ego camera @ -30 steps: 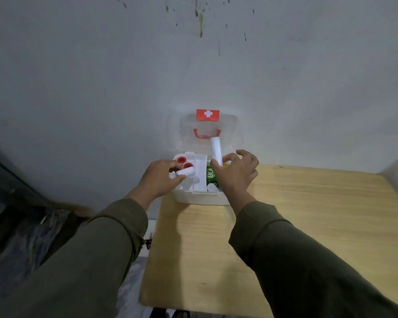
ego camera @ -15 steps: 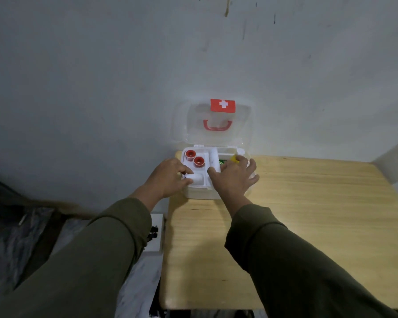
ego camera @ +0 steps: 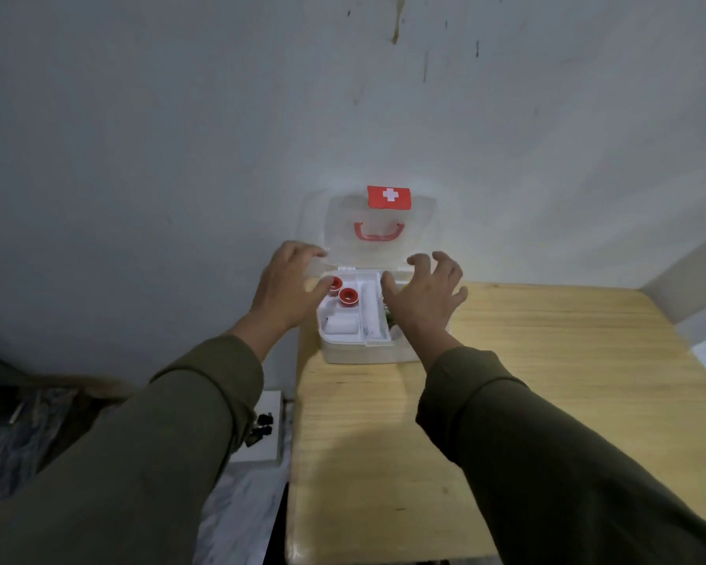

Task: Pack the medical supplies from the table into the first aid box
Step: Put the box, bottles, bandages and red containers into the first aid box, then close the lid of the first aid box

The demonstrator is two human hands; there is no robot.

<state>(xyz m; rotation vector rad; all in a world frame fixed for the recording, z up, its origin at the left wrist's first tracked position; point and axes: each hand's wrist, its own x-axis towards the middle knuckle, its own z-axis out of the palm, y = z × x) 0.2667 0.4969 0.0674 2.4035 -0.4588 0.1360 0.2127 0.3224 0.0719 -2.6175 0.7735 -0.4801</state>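
The white first aid box (ego camera: 359, 352) stands at the table's far left corner, its clear lid (ego camera: 384, 230) upright against the wall with a red cross label and red handle. Inside lie two red tape rolls (ego camera: 342, 291), a white bandage roll (ego camera: 341, 324) and a long white roll (ego camera: 369, 309); a green item shows beside my right palm. My left hand (ego camera: 288, 289) hovers at the box's left side, fingers spread, fingertips near the lid's lower left corner. My right hand (ego camera: 422, 297) hovers over the box's right half, fingers apart, holding nothing.
The light wooden table (ego camera: 526, 381) stretches to the right and toward me. A grey wall stands right behind the box. Off the table's left edge, a white board with small black parts (ego camera: 261, 430) lies on the floor.
Both hands let go of the white rolls, which now lie in the box. The hands have lifted and spread toward the lid's lower corners.
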